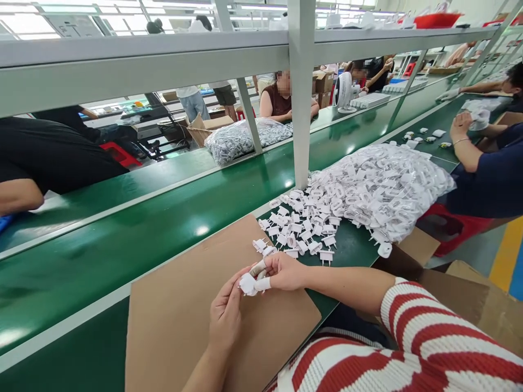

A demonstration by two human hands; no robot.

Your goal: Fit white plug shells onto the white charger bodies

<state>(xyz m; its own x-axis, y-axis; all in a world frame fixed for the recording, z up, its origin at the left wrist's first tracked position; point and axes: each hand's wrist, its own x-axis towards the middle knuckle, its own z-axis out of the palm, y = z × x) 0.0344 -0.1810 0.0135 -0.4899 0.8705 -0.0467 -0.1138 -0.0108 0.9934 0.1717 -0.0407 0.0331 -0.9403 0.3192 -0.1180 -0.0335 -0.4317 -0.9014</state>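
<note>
A small white plug housing (248, 284) is held between my two hands above a brown cardboard sheet (175, 321). My left hand (226, 310) pinches its left side with thumb and fingers. From the right, my right hand (281, 272) grips the same piece; white coverings wrap some of its fingertips. The fingers hide part of the housing. Just beyond my right hand, loose white plug housings (304, 231) with two pins lie scattered on the green bench. They spill from a large clear plastic bag (388, 185) full of similar pieces.
A white post (301, 98) rises behind the pile and carries an overhead shelf (143, 65). Past the bench edge runs a green conveyor belt (163, 218). A co-worker (490, 158) sits at the right. Open cardboard boxes (457, 288) stand below the bench.
</note>
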